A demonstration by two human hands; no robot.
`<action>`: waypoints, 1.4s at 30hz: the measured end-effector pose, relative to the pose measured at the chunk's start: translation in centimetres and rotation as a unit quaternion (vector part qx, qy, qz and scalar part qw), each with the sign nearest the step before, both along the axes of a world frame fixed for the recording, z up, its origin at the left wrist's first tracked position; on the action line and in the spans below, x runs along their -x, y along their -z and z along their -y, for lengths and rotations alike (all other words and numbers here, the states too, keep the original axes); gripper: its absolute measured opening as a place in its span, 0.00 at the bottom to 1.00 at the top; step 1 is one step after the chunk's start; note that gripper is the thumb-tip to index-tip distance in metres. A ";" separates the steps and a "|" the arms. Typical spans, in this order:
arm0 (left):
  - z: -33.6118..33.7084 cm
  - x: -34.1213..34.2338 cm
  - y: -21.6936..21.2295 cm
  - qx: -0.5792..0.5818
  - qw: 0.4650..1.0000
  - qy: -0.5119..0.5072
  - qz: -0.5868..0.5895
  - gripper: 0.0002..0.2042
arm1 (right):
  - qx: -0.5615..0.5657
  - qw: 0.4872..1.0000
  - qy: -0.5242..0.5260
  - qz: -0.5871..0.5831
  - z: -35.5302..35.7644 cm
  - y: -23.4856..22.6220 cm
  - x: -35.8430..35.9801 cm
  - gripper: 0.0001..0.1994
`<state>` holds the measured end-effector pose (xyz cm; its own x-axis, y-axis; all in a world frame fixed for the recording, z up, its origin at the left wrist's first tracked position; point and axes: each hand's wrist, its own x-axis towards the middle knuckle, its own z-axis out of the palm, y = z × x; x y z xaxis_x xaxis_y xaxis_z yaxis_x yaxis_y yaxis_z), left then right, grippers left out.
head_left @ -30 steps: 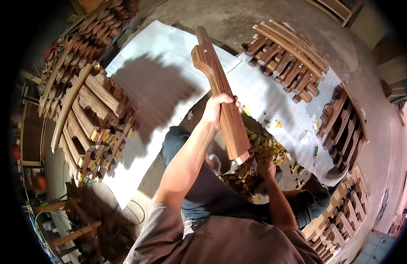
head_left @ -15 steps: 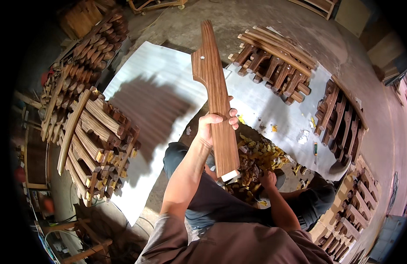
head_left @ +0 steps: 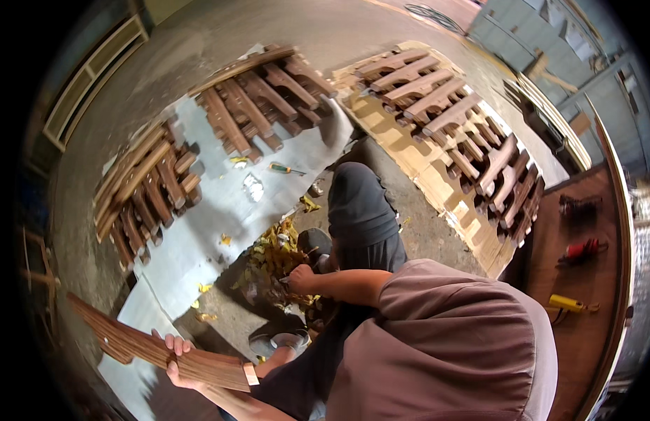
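Observation:
My left hand (head_left: pixel 175 359) grips a long, flat, dark wooden piece (head_left: pixel 146 342) near its taped end. The piece lies low at my left and points away to the left. My right hand (head_left: pixel 301 279) reaches down to a pile of yellow scraps (head_left: pixel 272 256) on the floor between my legs. Its fingers are curled, and whether they hold anything is hidden. My dark trouser leg (head_left: pixel 360 210) stretches out past the pile.
Stacks of similar dark wooden pieces (head_left: pixel 251 98) lie on a white sheet (head_left: pixel 199 231), with more stacks at the left (head_left: pixel 146 189) and on cardboard (head_left: pixel 451 119) at the right. A green-handled screwdriver (head_left: pixel 286 168) lies on the sheet. Red tools (head_left: pixel 581 249) and a yellow tool (head_left: pixel 567 303) sit on a brown surface at far right.
The left hand has swung the wooden piece from upright in front of me down to my lower left. The view has turned right. The right hand stays at the scrap pile.

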<state>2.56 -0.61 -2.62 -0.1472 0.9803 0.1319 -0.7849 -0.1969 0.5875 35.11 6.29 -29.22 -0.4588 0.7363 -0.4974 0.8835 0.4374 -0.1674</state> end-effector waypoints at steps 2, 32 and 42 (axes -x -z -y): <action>0.4 -0.1 -0.3 0.014 1.000 0.002 -0.018 0.47 | -0.005 0.998 0.005 -0.058 1.1 -1.4 0.7 0.05; -11.1 -11.0 -11.3 0.185 0.664 0.461 -0.559 0.38 | -0.526 0.809 -0.173 -0.198 -6.9 -35.9 -21.7 0.23; -15.7 -13.2 -16.6 0.060 0.489 0.551 -0.674 0.31 | -0.430 0.856 -0.244 -0.153 -2.2 -35.8 -23.6 0.21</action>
<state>15.74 15.06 13.93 0.6198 0.3802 -0.6866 0.7395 0.0098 0.6730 58.66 8.51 6.55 -0.8274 0.4541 0.3305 0.5335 0.8193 0.2099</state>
